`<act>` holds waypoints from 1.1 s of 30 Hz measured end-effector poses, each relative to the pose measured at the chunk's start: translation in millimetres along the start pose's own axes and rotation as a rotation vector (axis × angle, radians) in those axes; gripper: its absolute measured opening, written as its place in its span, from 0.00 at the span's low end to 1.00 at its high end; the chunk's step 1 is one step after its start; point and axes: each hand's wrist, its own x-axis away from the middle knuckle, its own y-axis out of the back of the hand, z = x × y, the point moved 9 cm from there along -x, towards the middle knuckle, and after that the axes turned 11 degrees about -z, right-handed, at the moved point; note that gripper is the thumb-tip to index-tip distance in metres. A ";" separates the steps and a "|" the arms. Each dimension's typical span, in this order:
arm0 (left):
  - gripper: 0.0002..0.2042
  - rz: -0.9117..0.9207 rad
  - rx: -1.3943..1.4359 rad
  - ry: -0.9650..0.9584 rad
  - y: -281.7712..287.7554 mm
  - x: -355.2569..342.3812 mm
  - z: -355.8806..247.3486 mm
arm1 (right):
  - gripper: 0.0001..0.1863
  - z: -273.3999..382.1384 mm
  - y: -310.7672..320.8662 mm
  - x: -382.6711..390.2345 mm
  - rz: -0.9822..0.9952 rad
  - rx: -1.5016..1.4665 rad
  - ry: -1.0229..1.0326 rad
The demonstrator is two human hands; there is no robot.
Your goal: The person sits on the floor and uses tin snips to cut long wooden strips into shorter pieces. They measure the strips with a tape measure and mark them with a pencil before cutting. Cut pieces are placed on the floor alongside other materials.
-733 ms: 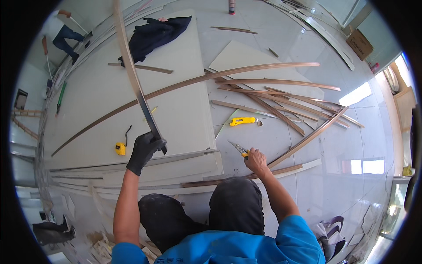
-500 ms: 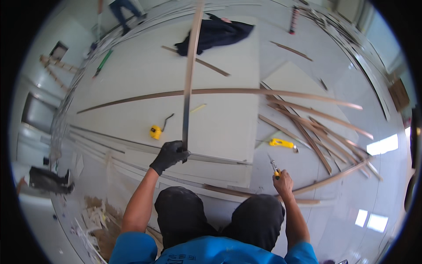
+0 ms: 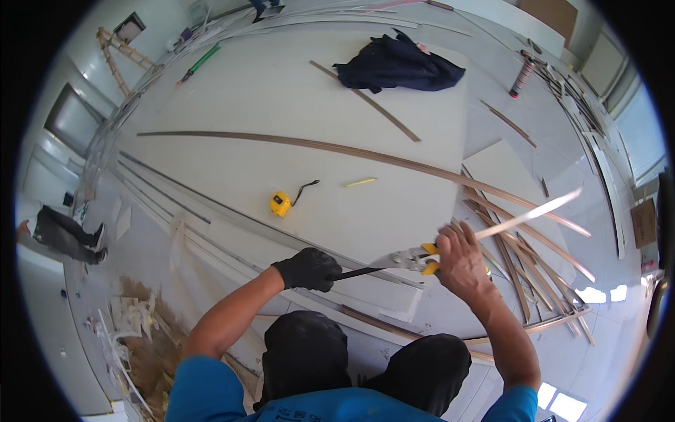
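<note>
My left hand (image 3: 309, 269), in a black glove, is closed on the dark end of a long thin trim strip (image 3: 534, 213). The strip runs to the right past my bare right hand (image 3: 460, 261), its far part brown and shiny. Yellow-handled snips (image 3: 411, 259) are gripped in my right hand, with the metal jaws across the strip between my two hands. Whether the blades have bitten into it I cannot tell. Beyond my hands, a yellow tape measure (image 3: 280, 204) and a yellow pencil (image 3: 361, 182) lie on a large pale board (image 3: 232, 176).
Long brown strips (image 3: 316, 143) cross the board, and more lie heaped (image 3: 520, 267) at the right. A dark garment (image 3: 401, 65) rests at the back, with a sealant tube (image 3: 521, 77) beyond. Scraps (image 3: 133, 316) litter the lower left. Another person (image 3: 67, 232) is at the far left.
The strip has swung from pointing away to lying sideways toward the right. My right hand has raised the snips to it, and my left hand has shifted right. The view has turned.
</note>
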 end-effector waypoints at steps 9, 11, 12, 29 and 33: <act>0.15 -0.078 0.202 -0.021 15.6 -17.3 31.6 | 0.14 -28.7 -31.8 61.5 0.151 0.054 -0.180; 0.22 -0.573 0.131 0.183 60.3 -15.5 107.6 | 0.17 -46.3 -25.0 88.0 0.106 0.077 -0.296; 0.25 -0.826 -0.029 0.269 86.0 -7.0 147.4 | 0.22 -57.3 -21.1 107.3 0.112 0.065 -0.389; 0.12 -0.919 -0.424 0.226 44.7 -144.6 172.2 | 0.19 -54.9 23.4 297.9 -0.036 -0.136 -1.311; 0.18 -0.783 -0.457 0.263 11.8 -163.5 184.9 | 0.19 -49.1 16.3 311.3 0.109 -0.114 -1.385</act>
